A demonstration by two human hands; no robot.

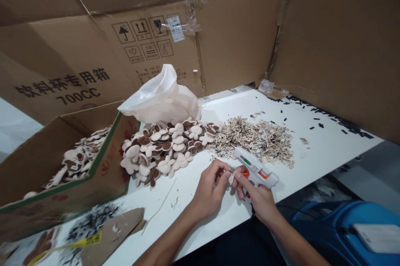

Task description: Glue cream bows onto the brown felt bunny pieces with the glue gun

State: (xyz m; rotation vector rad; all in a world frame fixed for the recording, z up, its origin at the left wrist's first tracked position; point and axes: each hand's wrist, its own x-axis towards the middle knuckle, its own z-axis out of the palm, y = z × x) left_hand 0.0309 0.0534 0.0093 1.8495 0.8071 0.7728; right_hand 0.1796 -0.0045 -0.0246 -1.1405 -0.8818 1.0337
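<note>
My right hand (pixel 256 191) is wrapped round a white glue gun (pixel 254 167) with an orange trigger, its nozzle pointing left toward my other hand. My left hand (pixel 211 187) is closed in a pinch on a small pale piece, too small to name, just at the gun's tip. Both hands hover over the white table (pixel 325 149) near its front edge. Just behind them lies a heap of beige and brown mouse-ear shaped felt pieces (pixel 162 149). To the right of that heap spreads a pile of tiny tan bits (pixel 259 137).
A cardboard box (pixel 103 174) at the left holds more of the felt pieces. A white plastic bag (pixel 162 97) sits behind the heap. Cardboard walls (pixel 237 37) enclose the table's back and right. Small black bits (pixel 315 122) litter the right side. A blue object (pixel 346 224) lies lower right.
</note>
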